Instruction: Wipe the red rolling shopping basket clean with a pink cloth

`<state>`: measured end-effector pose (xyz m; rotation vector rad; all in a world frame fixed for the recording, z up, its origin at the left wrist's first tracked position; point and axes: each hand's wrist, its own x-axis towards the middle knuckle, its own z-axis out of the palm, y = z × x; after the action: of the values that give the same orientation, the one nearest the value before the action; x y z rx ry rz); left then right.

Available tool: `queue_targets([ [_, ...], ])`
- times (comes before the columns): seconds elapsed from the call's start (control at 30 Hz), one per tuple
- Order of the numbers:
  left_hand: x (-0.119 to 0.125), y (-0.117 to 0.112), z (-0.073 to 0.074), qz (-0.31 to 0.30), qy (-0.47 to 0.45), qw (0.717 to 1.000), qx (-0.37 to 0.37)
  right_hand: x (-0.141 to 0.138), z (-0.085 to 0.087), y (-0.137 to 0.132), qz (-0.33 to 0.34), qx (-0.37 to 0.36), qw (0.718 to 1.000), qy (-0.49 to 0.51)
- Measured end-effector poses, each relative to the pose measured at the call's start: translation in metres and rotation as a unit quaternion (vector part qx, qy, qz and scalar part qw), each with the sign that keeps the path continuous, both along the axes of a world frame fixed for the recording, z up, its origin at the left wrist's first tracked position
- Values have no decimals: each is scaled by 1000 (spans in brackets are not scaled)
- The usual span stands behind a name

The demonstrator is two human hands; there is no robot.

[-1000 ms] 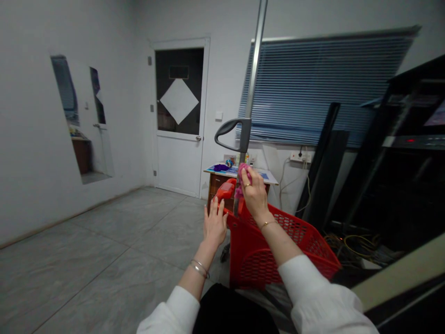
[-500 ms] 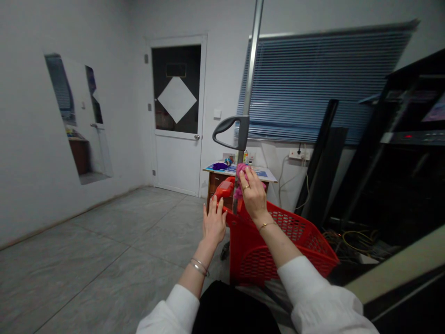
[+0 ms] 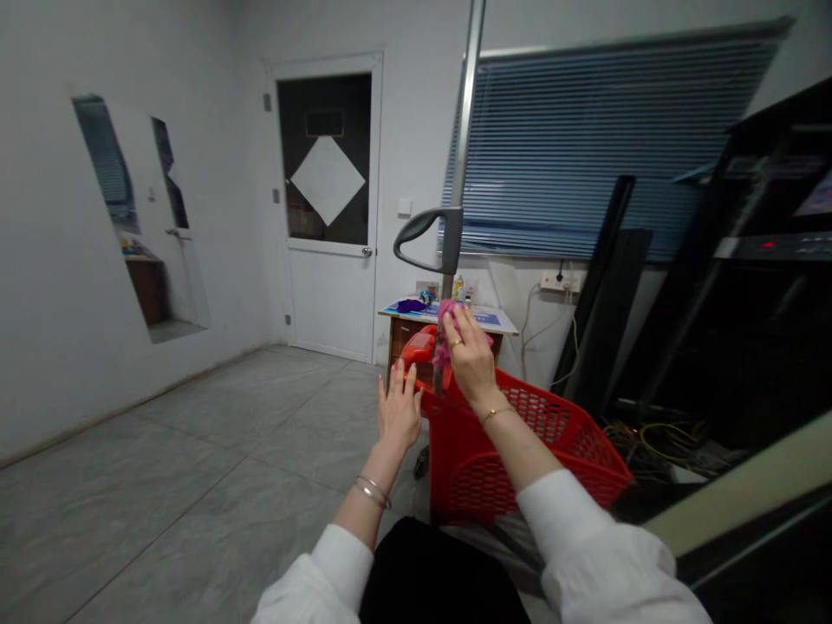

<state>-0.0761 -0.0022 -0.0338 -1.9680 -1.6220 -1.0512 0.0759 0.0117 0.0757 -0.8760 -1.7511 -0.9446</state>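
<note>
My right hand (image 3: 471, 355) presses a crumpled pink cloth (image 3: 447, 321) against the lower part of a metal pole (image 3: 463, 147). The fingers lie bent over the cloth, and part of it sticks out beside them. A grey looped handle (image 3: 425, 238) is fixed on the pole above this hand. My left hand (image 3: 399, 412) has its fingers spread, with the tips at the edge of the red shopping cart (image 3: 461, 468). Just beyond those fingertips is the cart's red handle part (image 3: 418, 347). The pole's foot is partly hidden by the cart and my right hand.
A small desk (image 3: 497, 322) with a purple cloth (image 3: 411, 306) and bottles stands behind the cart. A white door (image 3: 328, 303) is at the back, with window blinds (image 3: 572, 156) to its right. Black panels (image 3: 601, 295) and loose cables (image 3: 669, 438) are at the right.
The view has shifted slightly, so the pole and door appear a little higher and further left. My right hand stays on the cloth, and my left hand remains at the cart's edge.
</note>
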Motion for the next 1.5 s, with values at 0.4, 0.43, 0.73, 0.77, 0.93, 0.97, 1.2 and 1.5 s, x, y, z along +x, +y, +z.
queue_targets([
  [0.4,0,0,1,3,-2,1000,-9,-1,-67,-16,18,-44,999,-14],
  [0.43,0,1,0,4,-2,1000,-8,0,-48,-10,15,-40,999,-11],
  [0.73,-1,1,0,5,13,1000,2,-5,-30,-5,10,-12,1000,6],
  [0.77,-1,0,0,5,12,1000,3,-4,-55,-13,12,-20,1000,-1],
  [0.93,1,0,-1,7,1,1000,5,2,-79,-21,10,-33,999,-32],
  [0.97,1,0,-1,8,-1,1000,5,2,-58,-16,7,-28,999,-31],
  [1.2,1,-1,0,9,-1,1000,6,-5,40,13,-20,-3,1000,10],
  [1.5,2,4,-3,4,-11,1000,18,-2,-84,-22,-2,-33,999,-27],
])
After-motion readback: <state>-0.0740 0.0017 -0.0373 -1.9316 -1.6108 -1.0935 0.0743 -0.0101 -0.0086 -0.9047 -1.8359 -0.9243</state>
